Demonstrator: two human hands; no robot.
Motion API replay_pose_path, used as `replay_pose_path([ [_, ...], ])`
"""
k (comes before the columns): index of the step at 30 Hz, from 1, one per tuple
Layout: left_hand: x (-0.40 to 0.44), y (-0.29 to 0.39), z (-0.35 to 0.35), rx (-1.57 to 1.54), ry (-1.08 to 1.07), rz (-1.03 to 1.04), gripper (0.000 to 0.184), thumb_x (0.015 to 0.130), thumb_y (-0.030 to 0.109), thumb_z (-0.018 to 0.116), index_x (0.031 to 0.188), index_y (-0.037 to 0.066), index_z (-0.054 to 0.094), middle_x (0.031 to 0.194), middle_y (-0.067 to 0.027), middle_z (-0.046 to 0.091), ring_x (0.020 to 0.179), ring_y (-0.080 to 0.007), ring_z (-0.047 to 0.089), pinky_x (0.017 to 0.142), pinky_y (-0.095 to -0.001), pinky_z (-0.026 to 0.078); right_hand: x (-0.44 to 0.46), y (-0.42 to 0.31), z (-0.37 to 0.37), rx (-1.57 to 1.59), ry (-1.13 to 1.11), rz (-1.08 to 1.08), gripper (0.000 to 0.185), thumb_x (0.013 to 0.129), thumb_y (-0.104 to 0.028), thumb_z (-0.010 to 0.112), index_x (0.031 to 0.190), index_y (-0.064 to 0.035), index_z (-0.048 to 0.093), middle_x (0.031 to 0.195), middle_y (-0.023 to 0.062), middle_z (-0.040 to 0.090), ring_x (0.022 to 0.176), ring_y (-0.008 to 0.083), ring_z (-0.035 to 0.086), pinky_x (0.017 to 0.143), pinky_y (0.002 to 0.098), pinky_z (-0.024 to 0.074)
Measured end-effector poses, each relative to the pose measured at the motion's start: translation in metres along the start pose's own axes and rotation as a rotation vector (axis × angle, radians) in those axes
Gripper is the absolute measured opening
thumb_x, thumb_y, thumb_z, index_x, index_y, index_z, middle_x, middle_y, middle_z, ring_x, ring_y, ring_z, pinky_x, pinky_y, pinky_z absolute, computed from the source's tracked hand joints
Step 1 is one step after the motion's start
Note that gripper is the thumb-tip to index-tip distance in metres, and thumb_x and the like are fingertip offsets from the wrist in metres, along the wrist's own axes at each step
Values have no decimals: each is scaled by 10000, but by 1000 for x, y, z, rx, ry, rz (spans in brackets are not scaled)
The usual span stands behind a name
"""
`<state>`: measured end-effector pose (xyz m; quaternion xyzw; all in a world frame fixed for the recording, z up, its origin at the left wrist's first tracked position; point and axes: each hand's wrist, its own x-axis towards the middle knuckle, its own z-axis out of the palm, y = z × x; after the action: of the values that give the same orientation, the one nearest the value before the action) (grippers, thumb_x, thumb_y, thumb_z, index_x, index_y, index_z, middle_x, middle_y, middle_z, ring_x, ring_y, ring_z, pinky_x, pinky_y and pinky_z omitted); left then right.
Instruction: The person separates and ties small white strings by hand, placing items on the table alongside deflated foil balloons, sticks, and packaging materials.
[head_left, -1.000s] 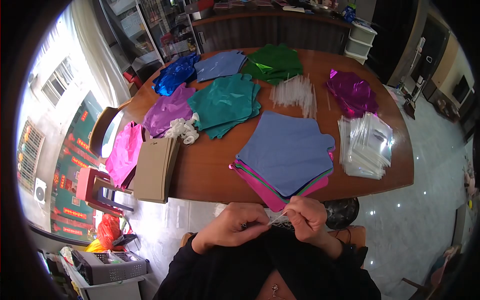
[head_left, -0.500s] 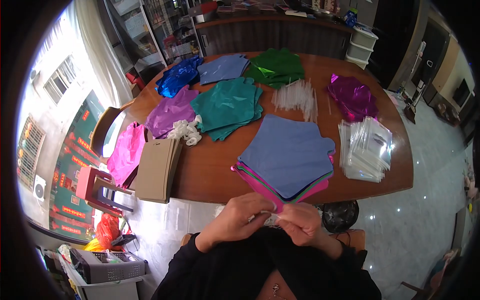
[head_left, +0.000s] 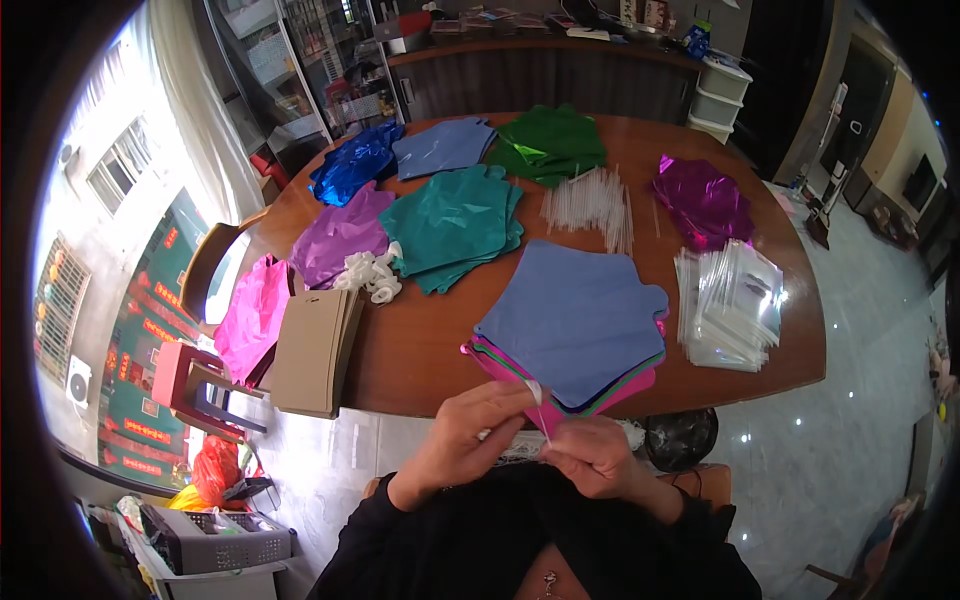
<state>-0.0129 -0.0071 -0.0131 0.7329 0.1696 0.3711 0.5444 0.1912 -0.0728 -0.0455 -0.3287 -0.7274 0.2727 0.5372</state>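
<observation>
A small white ribbon roll (head_left: 535, 391) is pinched at the fingertips of my left hand (head_left: 475, 425). From it a thin white ribbon strand (head_left: 544, 420) stretches down to my right hand (head_left: 595, 455), whose thumb and fingers are closed on its end. Just beyond both hands, at the table's front edge, lies a stack of star-shaped foil balloons (head_left: 570, 320). A matte blue one is on top, with pink and green edges showing beneath. More white ribbon rolls (head_left: 368, 275) lie in a heap to the left.
On the wooden table (head_left: 420, 370) stand brown cards (head_left: 315, 350) at the left and clear plastic packets (head_left: 730, 305) at the right. Clear sticks (head_left: 590, 210), a teal foil stack (head_left: 450, 225) and a purple foil stack (head_left: 703, 200) lie farther back. A round black object (head_left: 680, 440) is below the front edge.
My left hand has risen slightly with the ribbon roll, away from my right hand. A length of ribbon now shows taut between them. The view has tilted slightly.
</observation>
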Motion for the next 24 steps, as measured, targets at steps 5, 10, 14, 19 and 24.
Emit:
replay_pose_path([
  [5, 1, -7, -6, 89, -256, 54, 244, 873, -78, 572, 1086, -63, 691, 1053, -151, 701, 789, -232, 618, 735, -310, 499, 3, -2, -4, -9, 75, 37, 36, 843, 14, 681, 831, -12, 659, 700, 67, 584, 547, 209, 447, 522, 316, 362],
  [10, -6, 1, -4, -340, -172, -28, 248, 848, -78, 590, 1071, -67, 698, 1061, -167, 714, 789, -251, 637, 737, -308, 494, 3, 6, 1, -5, 25, 5, 37, 842, 20, 682, 831, -8, 659, 703, 68, 587, 541, 210, 440, 520, 317, 362],
  [14, -2, 4, -1, -255, 40, -46, 209, 861, -75, 597, 1046, -58, 692, 1027, -144, 712, 780, -252, 625, 725, -309, 486, 1, 10, 2, 5, -11, -40, 38, 838, 23, 683, 834, -8, 661, 704, 66, 582, 538, 211, 434, 520, 317, 363],
  [19, 4, 4, -1, 281, -50, 46, 150, 892, -63, 601, 1014, -33, 683, 976, -114, 702, 762, -238, 600, 708, -307, 484, 1, 4, -3, 9, 46, -3, 43, 832, 26, 686, 843, -9, 663, 705, 64, 571, 538, 218, 436, 522, 318, 365],
  [24, -3, 8, -1, -142, -240, -26, 168, 866, -72, 617, 1014, -33, 688, 982, -117, 704, 752, -237, 604, 701, -303, 487, 1, 1, -3, -5, 63, 47, 50, 825, 33, 681, 840, -8, 658, 691, 62, 557, 538, 220, 434, 518, 321, 359],
])
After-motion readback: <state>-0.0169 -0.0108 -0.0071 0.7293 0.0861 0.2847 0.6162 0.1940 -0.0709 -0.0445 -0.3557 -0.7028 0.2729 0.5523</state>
